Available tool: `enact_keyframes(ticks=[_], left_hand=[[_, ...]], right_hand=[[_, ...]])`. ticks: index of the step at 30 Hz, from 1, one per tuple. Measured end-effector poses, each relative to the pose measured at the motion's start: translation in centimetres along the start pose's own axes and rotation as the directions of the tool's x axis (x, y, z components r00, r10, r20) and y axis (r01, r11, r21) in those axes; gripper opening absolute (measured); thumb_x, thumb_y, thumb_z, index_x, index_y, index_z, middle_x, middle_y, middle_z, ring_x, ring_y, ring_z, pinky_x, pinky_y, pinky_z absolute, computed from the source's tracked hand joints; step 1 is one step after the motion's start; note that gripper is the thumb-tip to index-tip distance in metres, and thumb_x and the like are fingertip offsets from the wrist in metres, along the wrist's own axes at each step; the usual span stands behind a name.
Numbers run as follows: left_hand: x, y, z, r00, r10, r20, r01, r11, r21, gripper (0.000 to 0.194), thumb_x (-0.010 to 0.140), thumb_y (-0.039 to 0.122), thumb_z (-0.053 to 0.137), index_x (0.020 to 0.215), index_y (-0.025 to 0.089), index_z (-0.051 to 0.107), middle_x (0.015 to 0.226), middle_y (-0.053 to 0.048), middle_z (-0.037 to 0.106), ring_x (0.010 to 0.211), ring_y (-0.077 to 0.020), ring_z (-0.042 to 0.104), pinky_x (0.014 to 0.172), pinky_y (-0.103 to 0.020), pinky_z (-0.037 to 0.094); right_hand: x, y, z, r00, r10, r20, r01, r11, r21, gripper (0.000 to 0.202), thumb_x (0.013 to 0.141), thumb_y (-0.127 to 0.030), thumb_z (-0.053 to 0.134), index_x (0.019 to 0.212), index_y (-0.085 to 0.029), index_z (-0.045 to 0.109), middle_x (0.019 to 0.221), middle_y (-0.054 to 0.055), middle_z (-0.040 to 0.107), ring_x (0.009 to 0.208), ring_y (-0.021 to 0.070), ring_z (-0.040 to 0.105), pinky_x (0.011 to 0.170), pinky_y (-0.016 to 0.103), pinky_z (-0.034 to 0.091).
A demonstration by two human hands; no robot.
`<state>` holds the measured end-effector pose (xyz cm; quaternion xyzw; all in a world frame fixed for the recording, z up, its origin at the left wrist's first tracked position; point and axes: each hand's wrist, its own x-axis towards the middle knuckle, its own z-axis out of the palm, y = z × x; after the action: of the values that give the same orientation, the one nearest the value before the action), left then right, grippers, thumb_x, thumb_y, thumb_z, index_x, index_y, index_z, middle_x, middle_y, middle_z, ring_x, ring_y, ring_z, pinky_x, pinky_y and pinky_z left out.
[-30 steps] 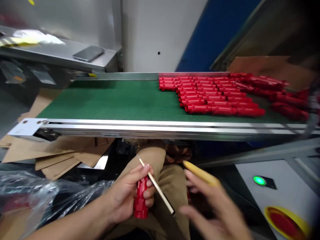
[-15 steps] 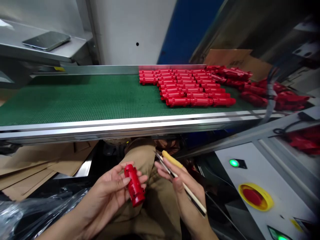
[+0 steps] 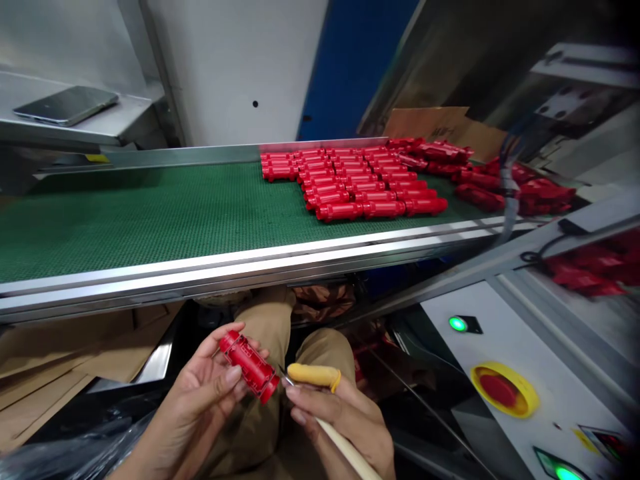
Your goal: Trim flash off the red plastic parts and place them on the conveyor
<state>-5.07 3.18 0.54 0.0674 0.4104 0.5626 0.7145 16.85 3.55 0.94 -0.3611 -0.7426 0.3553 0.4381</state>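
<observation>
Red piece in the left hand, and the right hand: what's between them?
The head view shows the tool's thin metal tip between the right hand and red piece.

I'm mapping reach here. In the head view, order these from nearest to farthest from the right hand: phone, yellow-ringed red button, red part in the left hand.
1. Red part: just left of the right hand, held in the left hand.
2. Red button: to the right, on the grey panel.
3. Phone: upper left, on the metal shelf.
</observation>
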Motion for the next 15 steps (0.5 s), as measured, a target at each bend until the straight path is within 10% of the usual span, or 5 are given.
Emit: enact_keyframes(ticks=[15], left_hand=[[0.0, -1.1, -0.1, 0.978, 0.200, -0.052, -0.191, 0.972, 0.139, 0.056, 0.074, 0.022, 0.092, 0.124, 0.024, 0.066, 0.100, -0.007, 0.080, 0.093, -0.0225, 0.077, 0.084, -0.029, 0.062]], right_hand=[[0.6, 0.3, 1.5, 0.990, -0.132, -0.058, 0.136, 0.987, 0.082, 0.048, 0.087, 0.006, 0.068, 0.128, -0.019, 0.074, 0.108, 0.011, 0.076, 0.089, 0.0209, 0.072, 0.075, 0.029, 0.065]])
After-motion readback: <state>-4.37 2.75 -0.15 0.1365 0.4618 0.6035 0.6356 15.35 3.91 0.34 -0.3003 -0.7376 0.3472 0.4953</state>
